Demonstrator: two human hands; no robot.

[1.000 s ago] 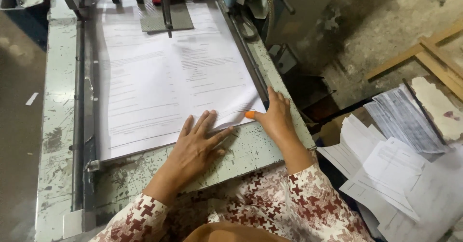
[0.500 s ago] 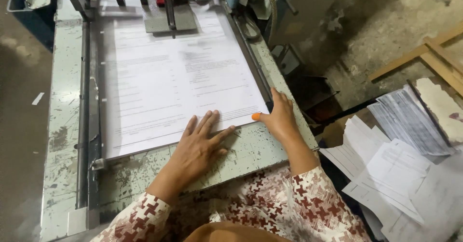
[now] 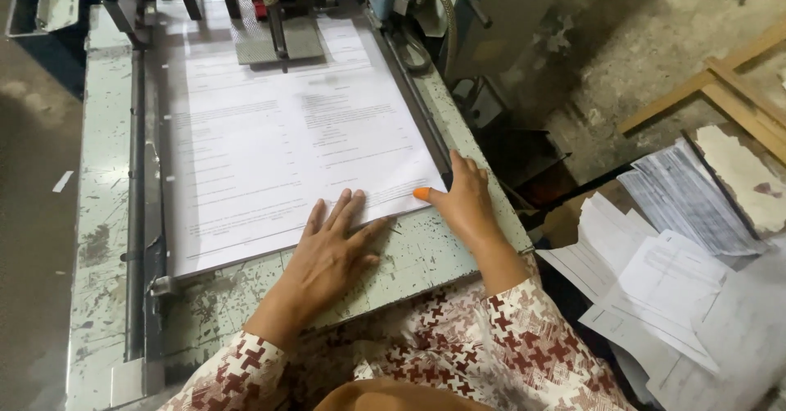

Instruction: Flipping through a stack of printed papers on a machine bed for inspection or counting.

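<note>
Printed sheets (image 3: 286, 141) lie in a flat white stack on the worn, paint-chipped green counter (image 3: 102, 239) of a machine, filling most of its middle and squared between a metal rail (image 3: 135, 206) along the left edge and a dark side guide (image 3: 417, 108) along the right. In the head view, the far end of the stack sits under a grey metal clamp plate (image 3: 278, 38) at the counter's far edge. The left hand (image 3: 332, 251) rests flat at the near edge of the stack, fingers spread and released, the fingertips on the paper and the palm on the bare counter just in front of it; it grasps nothing. The right hand (image 3: 463, 202) lies at the near right corner of the stack, open as well, its thumb with an orange-painted nail pressing on the corner of the sheets while the other fingers rest against the near end of the side guide at the counter's right edge. Both sleeves carry a red and cream pattern. Off the counter to the right, loose printed papers (image 3: 655, 280) lie in a heap on the floor, with a bundle of striped sheets (image 3: 688, 190) and wooden strips (image 3: 720, 83) farther back.
</note>
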